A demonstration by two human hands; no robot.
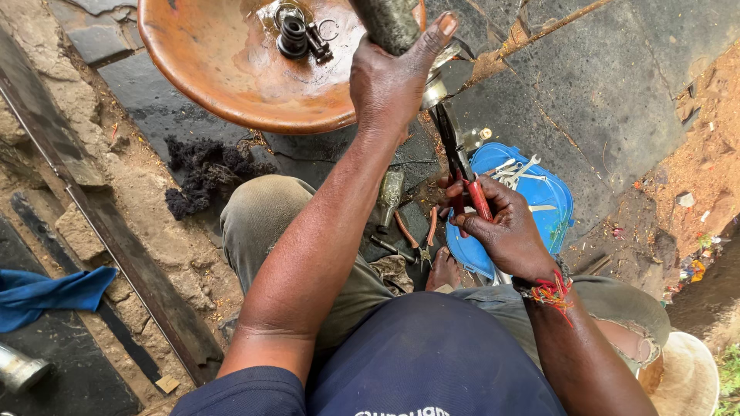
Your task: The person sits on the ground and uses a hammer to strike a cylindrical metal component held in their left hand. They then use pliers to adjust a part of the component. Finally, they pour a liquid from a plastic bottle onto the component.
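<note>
Left hand: raised over the lap, fingers closed round a dark, greasy cylindrical part whose metal lower end points down.
Right hand: lower and to the right, fingers wrapped tight on the red handles of a pair of pliers, the jaws reaching up to the part's lower end.
Where the part sits: held in the air, just in front of a rust-brown basin of oily liquid with small black fittings lying in it.
Around: a blue lid strewn with spanners on the stone floor; a second pair of orange-handled pliers between the knees; a blue cloth far left.
Doing it well: probably a firm, steady left grip (the part looks slippery) while the pliers bite squarely, not at an angle.
</note>
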